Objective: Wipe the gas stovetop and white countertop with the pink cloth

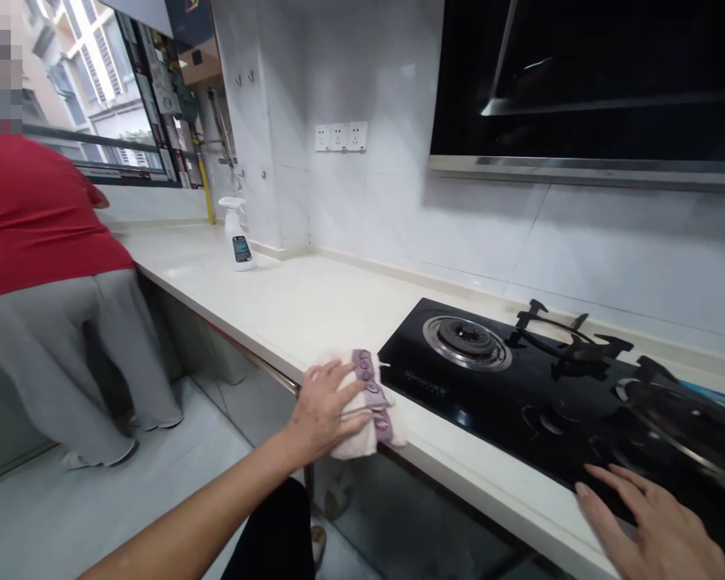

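Note:
My left hand [319,412] is closed on a folded white towel [382,403] with a purple patterned band, pressing it to the front edge of the pale countertop [296,302]. Part of the towel drapes over that edge, just left of the black gas stove [426,392]. My right hand [664,524] is open, fingers spread, by the stove's front edge at the lower right. It holds nothing that I can see. Whether its fingertips touch the glass, I cannot tell.
A white spray bottle [238,242] stands upright farther along the counter. A black pan support [571,342] sits at the stove's back, and a dark lidded pan [694,411] at its right. Over the stove hangs a range hood [586,89]. A person in red [42,209] leans over the counter, left.

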`<state>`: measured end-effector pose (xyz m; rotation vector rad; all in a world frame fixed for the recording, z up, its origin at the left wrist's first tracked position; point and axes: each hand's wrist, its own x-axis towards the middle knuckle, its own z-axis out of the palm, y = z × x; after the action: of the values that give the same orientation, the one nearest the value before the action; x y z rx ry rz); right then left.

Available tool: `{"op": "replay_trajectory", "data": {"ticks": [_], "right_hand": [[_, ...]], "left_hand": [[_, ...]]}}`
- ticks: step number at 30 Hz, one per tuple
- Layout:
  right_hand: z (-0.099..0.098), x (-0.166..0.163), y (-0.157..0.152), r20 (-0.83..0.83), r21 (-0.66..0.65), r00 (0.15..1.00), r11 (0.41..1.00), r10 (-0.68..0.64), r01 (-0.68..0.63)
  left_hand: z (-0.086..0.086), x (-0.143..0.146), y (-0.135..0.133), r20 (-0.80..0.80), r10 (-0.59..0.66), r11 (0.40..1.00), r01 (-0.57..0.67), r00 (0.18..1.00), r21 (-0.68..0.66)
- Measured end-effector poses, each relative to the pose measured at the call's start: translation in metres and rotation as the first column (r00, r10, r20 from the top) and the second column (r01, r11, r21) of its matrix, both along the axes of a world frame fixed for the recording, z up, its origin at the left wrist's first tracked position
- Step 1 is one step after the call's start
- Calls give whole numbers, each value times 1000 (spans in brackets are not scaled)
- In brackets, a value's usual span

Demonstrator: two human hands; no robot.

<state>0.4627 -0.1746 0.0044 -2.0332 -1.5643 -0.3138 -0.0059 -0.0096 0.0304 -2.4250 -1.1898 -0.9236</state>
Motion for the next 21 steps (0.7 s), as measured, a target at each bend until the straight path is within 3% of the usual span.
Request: {"op": "replay_trajectory", "data": {"ticks": [3, 7, 13, 15, 19, 21], "right_hand": [[1, -6, 1, 27, 31, 1000, 1000, -4, 3], [3, -14, 0, 38, 47, 999, 999, 11, -13], [5, -21, -3, 34, 48, 999, 999, -2, 1], [5, -23, -3, 46, 55, 999, 998, 0, -2], [3, -23, 0, 40, 73, 999, 997, 7, -10], [1, -19, 2, 18, 85, 1000, 996, -4, 2]], "left_hand": [[8, -38, 27, -21, 152, 984, -153, 988, -89], [32, -75, 68, -75, 308, 916, -317, 948, -246], [73, -63, 105, -171, 372, 849, -409, 912, -333], [80, -47, 112, -80, 356, 862, -360, 931, -357], [86, -5, 117, 228, 229, 919, -133, 947, -371], [86, 22, 112, 231, 126, 934, -36, 965, -356]]}}
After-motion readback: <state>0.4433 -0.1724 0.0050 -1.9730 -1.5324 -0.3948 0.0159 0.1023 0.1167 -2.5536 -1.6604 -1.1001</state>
